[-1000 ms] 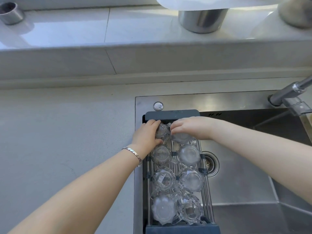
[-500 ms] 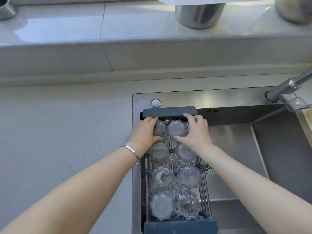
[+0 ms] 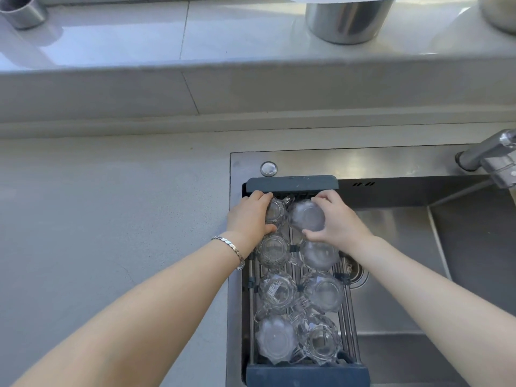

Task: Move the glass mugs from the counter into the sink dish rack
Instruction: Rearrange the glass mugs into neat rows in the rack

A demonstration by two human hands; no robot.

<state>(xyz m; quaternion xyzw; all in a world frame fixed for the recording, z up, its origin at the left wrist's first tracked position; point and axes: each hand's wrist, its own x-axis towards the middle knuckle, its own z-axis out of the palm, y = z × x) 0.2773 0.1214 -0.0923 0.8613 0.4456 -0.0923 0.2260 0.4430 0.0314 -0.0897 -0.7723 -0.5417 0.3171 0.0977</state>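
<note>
A dark grey dish rack (image 3: 291,183) spans the left side of the steel sink. Several clear glass mugs stand upside down in it in two columns. My left hand (image 3: 248,217) wraps the far-left glass mug (image 3: 275,212) at the rack's far end. Beside it, my right hand (image 3: 339,223) grips the far-right glass mug (image 3: 307,215), fingers over its far side and thumb on the near side. Another glass mug (image 3: 272,251) sits right below my left hand, and more fill the rows down to the near end.
The sink basin (image 3: 405,241) lies open to the right of the rack, with a drain partly hidden behind my right forearm. A faucet (image 3: 491,156) juts in at the right edge. Grey counter (image 3: 111,219) stretches left. Metal containers (image 3: 347,20) stand on the ledge behind.
My right hand shifted from reaching across to gripping the far-right mug from its right side. My left hand stayed on the far-left mug. The camera view drifted slightly.
</note>
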